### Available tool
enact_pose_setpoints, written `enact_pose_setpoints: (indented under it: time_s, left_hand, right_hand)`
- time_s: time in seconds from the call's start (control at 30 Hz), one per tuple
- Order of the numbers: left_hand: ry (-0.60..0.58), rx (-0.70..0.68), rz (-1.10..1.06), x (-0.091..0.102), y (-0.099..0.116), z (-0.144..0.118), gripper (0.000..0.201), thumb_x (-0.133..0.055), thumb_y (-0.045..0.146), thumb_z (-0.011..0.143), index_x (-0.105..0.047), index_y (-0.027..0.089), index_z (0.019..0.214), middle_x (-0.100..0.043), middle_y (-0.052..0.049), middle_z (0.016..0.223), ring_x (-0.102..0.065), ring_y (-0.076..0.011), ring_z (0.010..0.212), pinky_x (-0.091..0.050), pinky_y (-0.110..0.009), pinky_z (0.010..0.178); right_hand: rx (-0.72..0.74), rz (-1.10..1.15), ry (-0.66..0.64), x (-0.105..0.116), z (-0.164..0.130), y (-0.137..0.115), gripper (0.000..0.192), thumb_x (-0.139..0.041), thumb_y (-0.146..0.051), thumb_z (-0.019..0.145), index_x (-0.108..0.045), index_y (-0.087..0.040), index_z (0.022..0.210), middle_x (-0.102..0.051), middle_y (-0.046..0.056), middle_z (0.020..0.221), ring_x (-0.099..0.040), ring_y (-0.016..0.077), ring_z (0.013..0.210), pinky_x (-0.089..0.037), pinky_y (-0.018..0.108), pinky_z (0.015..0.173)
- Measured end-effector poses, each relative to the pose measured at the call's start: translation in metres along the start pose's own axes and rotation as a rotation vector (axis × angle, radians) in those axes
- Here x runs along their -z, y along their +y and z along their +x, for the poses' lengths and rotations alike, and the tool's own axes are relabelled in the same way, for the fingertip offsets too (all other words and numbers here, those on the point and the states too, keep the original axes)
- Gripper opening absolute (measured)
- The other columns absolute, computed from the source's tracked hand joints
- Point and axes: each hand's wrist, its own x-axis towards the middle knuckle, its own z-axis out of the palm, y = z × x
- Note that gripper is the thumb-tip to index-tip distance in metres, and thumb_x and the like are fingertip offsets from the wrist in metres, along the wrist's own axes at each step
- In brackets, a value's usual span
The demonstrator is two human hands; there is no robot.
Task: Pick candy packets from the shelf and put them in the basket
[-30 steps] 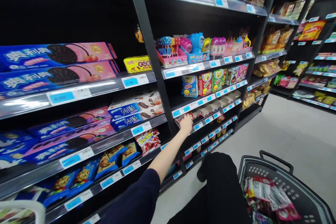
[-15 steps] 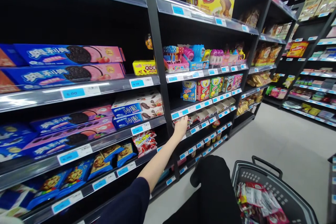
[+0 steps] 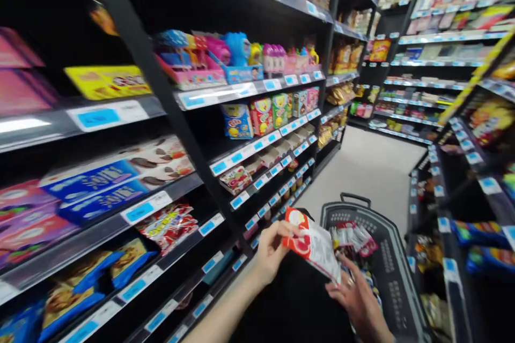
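Observation:
A red and white snack packet (image 3: 311, 244) is held in front of me, its printed face tilted up. My left hand (image 3: 273, 249) is closed on the packet's red left end, thumb and fingers pinching it. At the opposite end, my right hand (image 3: 356, 292) has its thumb and fingers around the lower right corner; motion blurs them somewhat. Just beyond the packet stands a grey shopping basket (image 3: 392, 265), with several shiny pink, white and red packets (image 3: 356, 236) inside. Part of the basket is hidden behind my right hand.
Black shelving runs along my left, with blue biscuit boxes (image 3: 116, 174), a red candy bag (image 3: 167, 225) and small cartons (image 3: 261, 116). Another shelf with blue packets (image 3: 480, 230) borders the right side. Grey floor (image 3: 362, 163) extends between them.
My left hand has come back from the low shelf and now grips the packet. My right hand has entered the view at its other end. The view has swung right.

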Motion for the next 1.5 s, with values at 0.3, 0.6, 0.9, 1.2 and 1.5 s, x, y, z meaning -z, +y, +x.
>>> enact_pose_setpoints:
  time_s: [0.3,0.6,0.9,1.2,1.5]
  left_hand:
    - [-0.075,0.349,-0.263,-0.016,-0.035,-0.057,0.027,-0.07,0.037,0.074,-0.062,0.017,0.091,-0.066,-0.011,0.1,-0.062,-0.023,0.09,-0.048,-0.032,0.077]
    - [-0.273,0.637,-0.211,-0.013,-0.045,-0.052,0.045,-0.084,0.022,0.053,-0.073,0.021,0.097,-0.048,-0.013,0.138,-0.055,-0.0312,0.116,-0.047,-0.038,0.093]
    - [-0.183,0.617,-0.124,-0.016,-0.046,-0.054,0.019,-0.078,0.025,0.061,-0.078,0.019,0.079,-0.073,-0.007,0.089,-0.066,-0.0224,0.081,-0.05,-0.029,0.071]
    - [-0.129,0.473,0.019,-0.019,-0.037,-0.055,0.014,-0.069,0.026,0.072,-0.068,0.019,0.06,-0.06,0.0,0.067,-0.052,-0.0146,0.066,-0.038,-0.025,0.065]
    - [-0.085,0.503,-0.038,-0.02,-0.043,-0.053,0.014,-0.07,0.03,0.07,-0.066,0.018,0.064,-0.065,-0.001,0.07,-0.057,-0.0163,0.069,-0.042,-0.027,0.07]
  right_hand:
    - [0.062,-0.21,0.082,-0.003,-0.029,-0.002,0.071,-0.077,-0.03,0.074,-0.043,-0.033,0.137,-0.056,0.009,0.132,-0.058,0.0255,0.114,-0.047,0.039,0.094]
    - [0.248,-0.584,0.155,0.006,-0.037,-0.005,0.05,-0.072,-0.019,0.078,-0.059,-0.039,0.122,-0.072,0.0,0.104,-0.069,0.0154,0.091,-0.054,0.021,0.079]
    - [0.503,-0.976,0.093,0.0,-0.04,-0.013,0.037,-0.075,-0.022,0.074,-0.069,-0.03,0.11,-0.074,0.005,0.09,-0.07,0.017,0.065,-0.057,0.02,0.053]
    - [0.671,-1.127,0.103,-0.005,-0.042,-0.012,0.042,-0.075,-0.019,0.075,-0.066,-0.033,0.113,-0.073,0.004,0.087,-0.069,0.0192,0.074,-0.058,0.025,0.065]
    - [0.62,-1.184,0.168,-0.01,-0.042,-0.012,0.039,-0.067,-0.017,0.08,-0.065,-0.032,0.116,-0.073,0.003,0.095,-0.069,0.02,0.085,-0.057,0.028,0.074]
